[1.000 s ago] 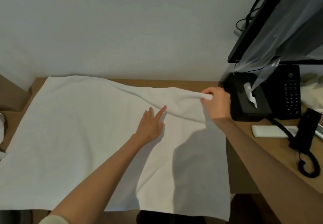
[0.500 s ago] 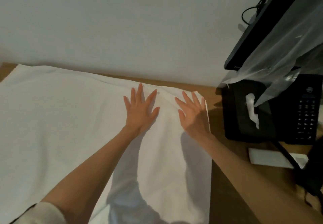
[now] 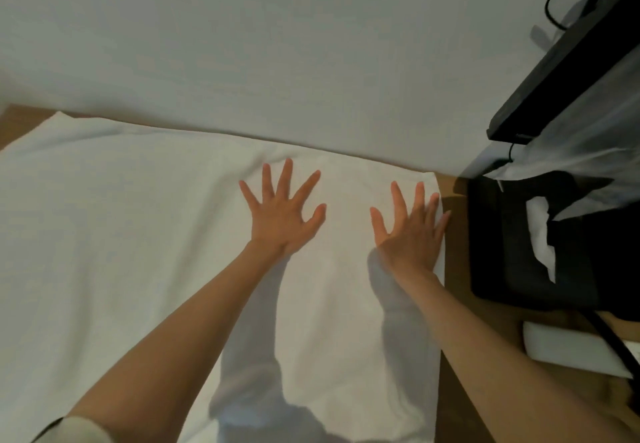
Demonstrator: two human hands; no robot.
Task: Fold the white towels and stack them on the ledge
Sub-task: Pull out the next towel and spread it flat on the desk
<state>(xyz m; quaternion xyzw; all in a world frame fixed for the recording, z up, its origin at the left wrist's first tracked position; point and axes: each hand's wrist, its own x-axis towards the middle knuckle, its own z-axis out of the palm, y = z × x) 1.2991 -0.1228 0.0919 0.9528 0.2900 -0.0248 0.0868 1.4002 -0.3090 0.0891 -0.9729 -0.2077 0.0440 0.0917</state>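
A large white towel (image 3: 121,235) lies spread flat over the wooden ledge (image 3: 453,262), reaching from the left edge of view to just short of the black box. My left hand (image 3: 282,217) presses flat on the towel near its far edge, fingers spread wide. My right hand (image 3: 412,228) lies flat on the towel's far right corner, fingers straight, its little finger at the right hem. Neither hand holds anything.
A black tissue box (image 3: 526,242) with a white tissue sticking out stands just right of the towel. A white remote-like bar (image 3: 571,349) and a black cord lie nearer. A dark monitor (image 3: 568,62) with clear plastic hangs at the upper right. The wall runs behind the ledge.
My right hand let go of the lifted right corner and laid it down; both hands now press flat, spreading apart toward the far edge. The view has tilted closer to the wall.
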